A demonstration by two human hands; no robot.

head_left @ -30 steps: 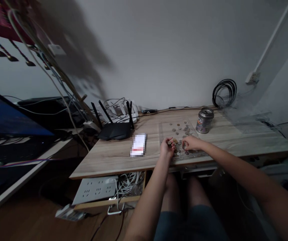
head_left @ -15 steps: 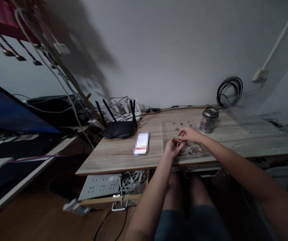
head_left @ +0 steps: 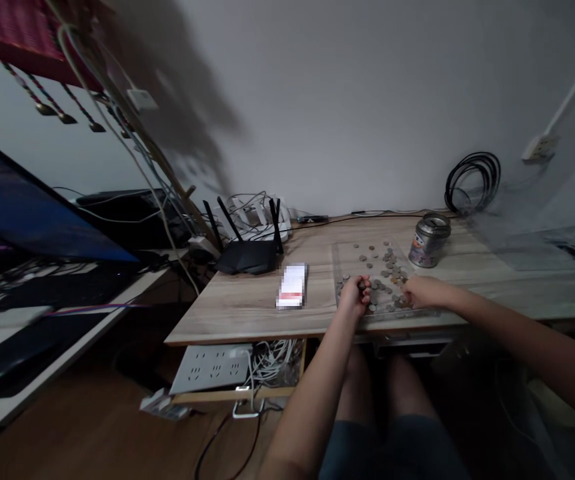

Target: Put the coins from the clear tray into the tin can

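A pale wooden desk stands against the grey wall, with a dark monitor on the neighbouring surface to its left. Toward the back sits a black router with 4 upright antennas, and a coil of black cable hangs at the far right. A clear tray lies near the front edge, scattered with coins. Behind it stands a printed tin can; its label is too small to read. A white and red card lies flat left of the tray, its writing blurred. The left hand is curled closed at the tray's front left, apparently around coins. The right hand rests fingers down on the coins at the front right; its grip is hidden.
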